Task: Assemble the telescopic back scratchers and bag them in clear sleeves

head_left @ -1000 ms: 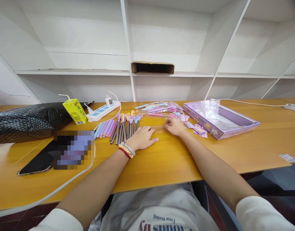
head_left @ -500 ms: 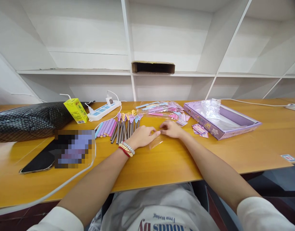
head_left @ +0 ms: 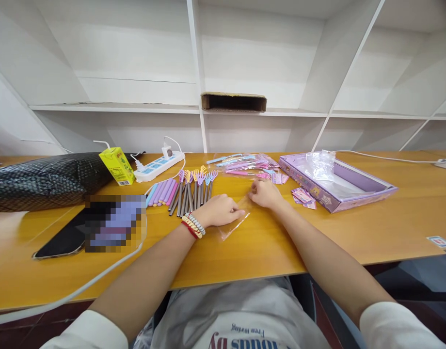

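Between my hands a clear plastic bag (head_left: 232,229) is stretched at a slant just over the table. My left hand (head_left: 220,211) has its fingers closed on the bag's left side, with the thumb on top. The far right end of the bag is pinched in my right hand (head_left: 265,194). To the left of my left hand lie several small back scratchers (head_left: 194,193) with coloured claw heads and grey metal rods. Beside them is a row of purple, pink and blue tubes (head_left: 165,192). Bagged back scratchers (head_left: 245,163) lie behind my right hand.
Right of my hands are small pink cards (head_left: 303,198) and a purple box (head_left: 339,206) with clear bags in it. On the left are a phone (head_left: 63,237), a yellow drink carton (head_left: 117,166), a power strip (head_left: 159,166), a white cable (head_left: 95,283) and a black wrapped bundle (head_left: 44,182).
My hands have drawn apart, the right one moving slightly right and the left one slightly down. More of the clear bag now shows, stretched between them.
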The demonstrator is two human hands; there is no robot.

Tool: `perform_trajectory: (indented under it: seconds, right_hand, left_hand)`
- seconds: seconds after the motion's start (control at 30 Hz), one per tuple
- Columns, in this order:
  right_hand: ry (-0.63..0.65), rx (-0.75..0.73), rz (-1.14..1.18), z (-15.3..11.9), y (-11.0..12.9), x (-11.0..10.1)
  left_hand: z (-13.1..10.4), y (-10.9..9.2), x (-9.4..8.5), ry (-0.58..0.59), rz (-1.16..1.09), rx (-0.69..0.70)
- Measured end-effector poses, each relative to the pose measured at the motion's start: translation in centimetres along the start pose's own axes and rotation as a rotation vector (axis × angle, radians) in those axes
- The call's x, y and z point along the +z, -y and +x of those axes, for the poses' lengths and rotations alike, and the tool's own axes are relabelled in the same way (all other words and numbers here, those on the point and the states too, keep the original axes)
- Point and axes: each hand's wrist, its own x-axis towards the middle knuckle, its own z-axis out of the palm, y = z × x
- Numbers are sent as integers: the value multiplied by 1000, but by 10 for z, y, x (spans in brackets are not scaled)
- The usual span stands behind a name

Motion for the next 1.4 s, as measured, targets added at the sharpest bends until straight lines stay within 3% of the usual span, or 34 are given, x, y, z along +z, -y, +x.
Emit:
perform_trajectory:
  seconds: [0.27,0.43,0.63,0.9,1.4]
  right_hand:
    - [183,-392,466,-8,13,3]
    - [164,-321,715,-8,19,8]
    - [-93,-201,439,-3,12,7]
    - [140,-322,216,-3,11,8]
    - [134,-357,275,-5,10,4]
  left_hand:
    - [2,7,4,-246,7,-138]
    - [4,16,17,-177,68,-106]
    - [5,20,24,-113,45,-80]
    - [3,20,19,-39,-90,-87]
    - [5,22,20,-17,-59,-92]
